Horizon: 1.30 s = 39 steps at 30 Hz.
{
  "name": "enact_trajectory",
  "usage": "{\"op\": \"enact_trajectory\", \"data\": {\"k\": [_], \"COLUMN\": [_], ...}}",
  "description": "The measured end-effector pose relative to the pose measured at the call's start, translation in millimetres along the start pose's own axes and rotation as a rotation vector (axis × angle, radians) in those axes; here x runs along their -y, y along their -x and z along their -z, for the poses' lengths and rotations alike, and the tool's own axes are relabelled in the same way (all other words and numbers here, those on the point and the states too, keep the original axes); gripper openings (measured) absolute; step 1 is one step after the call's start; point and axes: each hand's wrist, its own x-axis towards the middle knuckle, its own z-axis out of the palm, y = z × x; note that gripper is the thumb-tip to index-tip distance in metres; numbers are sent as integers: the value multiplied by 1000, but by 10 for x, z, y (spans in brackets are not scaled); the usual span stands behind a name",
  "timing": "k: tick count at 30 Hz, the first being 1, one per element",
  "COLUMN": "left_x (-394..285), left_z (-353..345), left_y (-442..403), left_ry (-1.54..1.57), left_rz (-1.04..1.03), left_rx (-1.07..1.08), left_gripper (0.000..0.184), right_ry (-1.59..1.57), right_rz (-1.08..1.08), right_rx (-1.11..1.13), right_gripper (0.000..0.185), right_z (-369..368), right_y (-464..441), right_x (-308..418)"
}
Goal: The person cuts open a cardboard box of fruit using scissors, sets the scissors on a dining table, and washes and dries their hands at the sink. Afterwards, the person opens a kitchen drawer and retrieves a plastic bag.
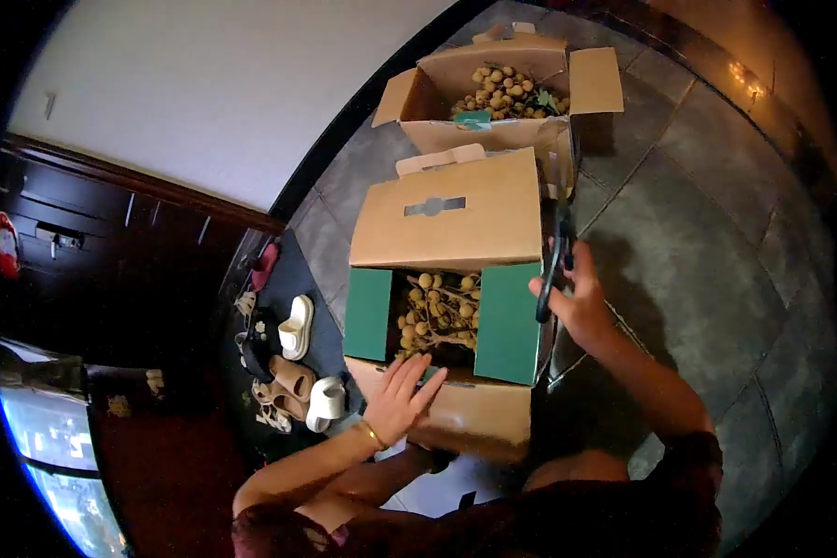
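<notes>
A cardboard box point(470, 418) with green-lined flaps stands in front of me, its near opening showing longans point(437, 307) on their twigs. My left hand point(402, 398) rests on the box's near edge, its fingers stretched out and a bracelet at the wrist. To the right of the box, my right hand point(581, 302) is closed around the dark handles of a pair of scissors point(556, 265). The blades point away from me and look blurred. One flap with a handle cut-out point(442, 206) leans up at the box's far side.
Behind stands a second open box point(474, 137) with more longans point(502, 91). Several shoes and slippers point(296, 327) lie on a dark mat point(321, 279) at the left, beside a dark cabinet point(112, 223). Grey tiles point(707, 232) cover the floor at the right.
</notes>
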Motion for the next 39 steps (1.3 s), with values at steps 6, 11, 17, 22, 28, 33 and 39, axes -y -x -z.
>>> {"op": "enact_trajectory", "data": {"k": [6, 11, 17, 22, 28, 33, 39], "left_x": [303, 538, 637, 674, 692, 1005, 700], "left_z": [-266, -282, -300, -274, -243, -405, -64], "left_y": [-317, -343, -401, -704, -839, -1223, -1437], "left_ry": [96, 158, 182, 264, 670, 1262, 1626], "left_rz": [-112, -357, -250, 47, 153, 228, 42], "left_rx": [-130, -114, -214, -289, -307, 42, -236], "left_gripper": [38, 33, 34, 36, 43, 55, 60], "right_ry": [-351, -147, -78, 134, 392, 85, 60], "right_rz": [-430, -335, -337, -84, -116, -90, -142], "right_rx": [24, -83, -18, 52, 4, -285, -397], "right_gripper": [53, 62, 68, 61, 46, 38, 42], "right_z": [53, -232, -381, -722, -757, -456, 115], "right_y": [507, 475, -21, -908, -1192, -860, -463], "right_x": [-208, -269, 89, -197, 226, 219, 478]}}
